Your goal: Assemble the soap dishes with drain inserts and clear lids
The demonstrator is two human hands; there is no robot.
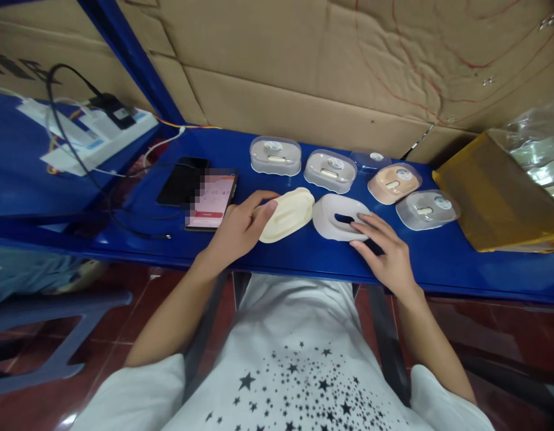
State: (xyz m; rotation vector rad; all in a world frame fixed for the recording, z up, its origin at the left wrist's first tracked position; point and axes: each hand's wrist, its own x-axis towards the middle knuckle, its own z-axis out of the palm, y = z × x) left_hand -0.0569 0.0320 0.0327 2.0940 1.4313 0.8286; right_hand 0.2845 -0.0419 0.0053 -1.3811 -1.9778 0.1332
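My left hand grips a cream oval plastic piece by its left end, thumb on top. That shallow piece is tilted, its right end reaching the edge of a pale grey-white oval plastic shell. The shell stands on the blue table with a slot-shaped opening in its top. Around the shell's right end are the fingers of my right hand, thumb at the front side. Behind stand clear-lidded oval boxes: a grey-white one, another, a peach one and a grey one.
A clear plastic cover lies at the back. Right of it stands a taped cardboard box with clear plastic bags. Two phones, one lit and one dark, lie left, near cables and a power strip. Cardboard lines the back.
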